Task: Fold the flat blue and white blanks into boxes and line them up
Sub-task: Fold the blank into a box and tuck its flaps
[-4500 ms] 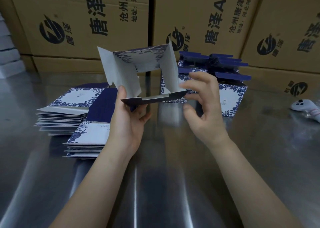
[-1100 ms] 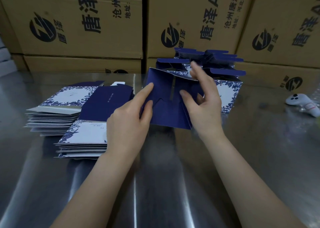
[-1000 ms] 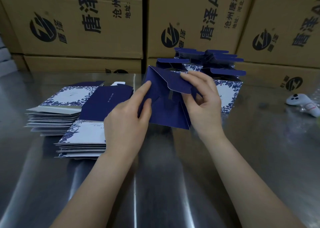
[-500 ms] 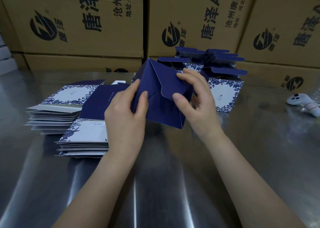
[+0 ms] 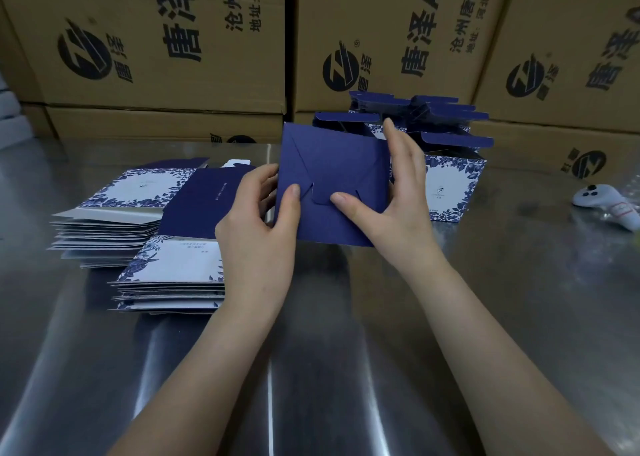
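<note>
I hold a half-folded dark blue box (image 5: 329, 164) above the steel table (image 5: 346, 351), its bottom face turned toward me with the flaps folded flat and interlocked. My left hand (image 5: 256, 227) grips its left side, thumb pressing the flaps near the middle. My right hand (image 5: 391, 199) grips its right side, thumb on the centre tab, fingers behind the box. Two stacks of flat blue and white blanks (image 5: 166, 247) lie to the left. Folded boxes (image 5: 450, 178) with open blue top flaps stand behind the held box.
Large brown cartons (image 5: 173, 40) with black print form a wall along the back of the table. A white controller (image 5: 602, 202) lies at the right edge. Bare steel stretches in front of me, between my forearms.
The last bottom flap, raised half a second ago under my right fingers, is now folded flat and tucked in. Both thumbs have moved onto the closed bottom.
</note>
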`<control>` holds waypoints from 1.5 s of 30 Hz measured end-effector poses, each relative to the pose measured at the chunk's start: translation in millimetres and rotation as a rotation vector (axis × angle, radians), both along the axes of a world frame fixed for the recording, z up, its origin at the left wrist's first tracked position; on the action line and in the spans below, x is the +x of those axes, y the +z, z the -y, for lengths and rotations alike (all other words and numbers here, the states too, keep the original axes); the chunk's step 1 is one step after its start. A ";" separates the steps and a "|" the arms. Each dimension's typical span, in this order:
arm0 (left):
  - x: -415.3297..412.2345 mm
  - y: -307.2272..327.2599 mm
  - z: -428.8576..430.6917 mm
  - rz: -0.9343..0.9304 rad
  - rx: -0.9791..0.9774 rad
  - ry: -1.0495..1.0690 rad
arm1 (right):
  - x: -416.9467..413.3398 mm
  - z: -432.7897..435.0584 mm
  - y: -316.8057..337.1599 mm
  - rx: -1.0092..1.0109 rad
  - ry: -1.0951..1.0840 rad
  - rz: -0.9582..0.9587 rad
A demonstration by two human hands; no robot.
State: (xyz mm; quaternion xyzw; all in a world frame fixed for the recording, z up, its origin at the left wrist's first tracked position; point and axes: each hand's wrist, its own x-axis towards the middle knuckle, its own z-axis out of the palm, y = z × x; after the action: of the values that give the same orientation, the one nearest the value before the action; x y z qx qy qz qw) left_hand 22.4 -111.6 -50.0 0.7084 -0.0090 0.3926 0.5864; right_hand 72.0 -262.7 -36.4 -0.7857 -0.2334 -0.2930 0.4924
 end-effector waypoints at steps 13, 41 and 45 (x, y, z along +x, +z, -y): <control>1.8 -2.7 -0.6 -0.059 0.143 0.076 | 6.4 -7.3 -7.3 0.019 -0.072 0.047; 0.3 -2.8 -0.3 -0.060 0.058 0.086 | -4.6 -16.7 -6.3 -0.091 -0.122 0.202; -0.3 -2.0 0.7 -0.048 0.041 0.058 | -3.7 -13.2 -3.1 -0.085 -0.110 0.203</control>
State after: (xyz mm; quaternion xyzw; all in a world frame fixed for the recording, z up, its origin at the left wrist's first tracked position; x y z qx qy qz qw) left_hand 22.1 -112.3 -51.9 0.7296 0.0176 0.3919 0.5602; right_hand 68.3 -249.5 -39.4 -0.7836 -0.2509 -0.3875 0.4158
